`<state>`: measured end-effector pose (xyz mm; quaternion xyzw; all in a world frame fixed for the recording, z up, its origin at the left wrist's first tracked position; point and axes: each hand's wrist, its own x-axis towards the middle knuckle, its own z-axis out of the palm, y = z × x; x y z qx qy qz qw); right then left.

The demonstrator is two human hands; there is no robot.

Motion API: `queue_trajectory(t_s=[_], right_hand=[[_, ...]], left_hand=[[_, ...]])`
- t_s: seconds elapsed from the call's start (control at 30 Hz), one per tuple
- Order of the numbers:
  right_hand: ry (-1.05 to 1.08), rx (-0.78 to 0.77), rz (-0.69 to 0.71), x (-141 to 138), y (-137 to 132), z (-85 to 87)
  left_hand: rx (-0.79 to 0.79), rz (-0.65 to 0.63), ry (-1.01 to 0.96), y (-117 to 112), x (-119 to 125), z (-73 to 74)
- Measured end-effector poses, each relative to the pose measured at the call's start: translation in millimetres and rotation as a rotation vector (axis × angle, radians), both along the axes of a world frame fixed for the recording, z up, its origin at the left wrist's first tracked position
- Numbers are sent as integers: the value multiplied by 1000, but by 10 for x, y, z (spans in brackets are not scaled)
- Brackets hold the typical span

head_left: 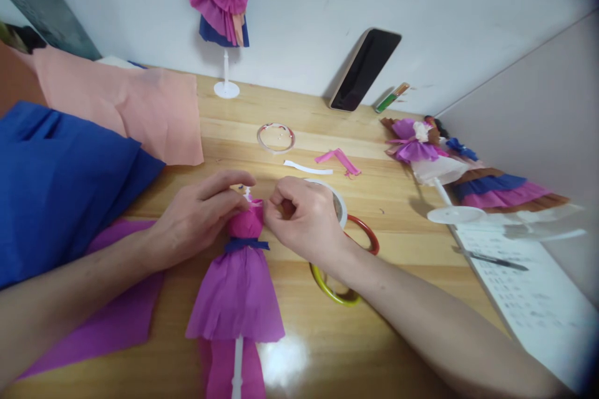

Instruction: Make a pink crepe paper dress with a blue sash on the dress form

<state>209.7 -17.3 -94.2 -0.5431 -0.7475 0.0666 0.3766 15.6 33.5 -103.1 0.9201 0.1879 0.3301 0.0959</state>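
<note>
A small doll dress (236, 299) of magenta and purple crepe paper, with a blue waistband (246, 244), is on a white dress stand (238, 369) in front of me. My left hand (196, 209) grips the top of the bodice (246, 222), thumb and fingers closed beside a small white piece (248, 192) at the neck. From the other side my right hand (304, 215) is closed in a pinch at the bodice's right upper edge. Whatever lies between its fingertips is hidden.
Blue crepe paper (60, 187), peach paper (159, 112) and a purple sheet (126, 312) lie left. Tape rolls (344, 206) and red-yellow rings (365, 230) sit by my right forearm. Behind are a finished dress (224, 6), a phone (367, 68); right, another dress (510, 190) and a notebook (528, 299).
</note>
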Motion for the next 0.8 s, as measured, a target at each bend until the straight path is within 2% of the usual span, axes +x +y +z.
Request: queue_trajectory(t_s=[0.2, 0.33, 0.53, 0.8], right_hand=[[1, 15, 0, -24, -13, -22], [-18, 56, 3, -14, -8, -35], [-81, 118, 7, -14, -11, -40], [-116, 163, -8, -26, -17, -42]], left_hand=[[-66, -1, -42, -9, 21, 24], [-135, 87, -78, -26, 43, 53], [-159, 170, -83, -42, 45, 19], [-209, 158, -67, -64, 74, 68]])
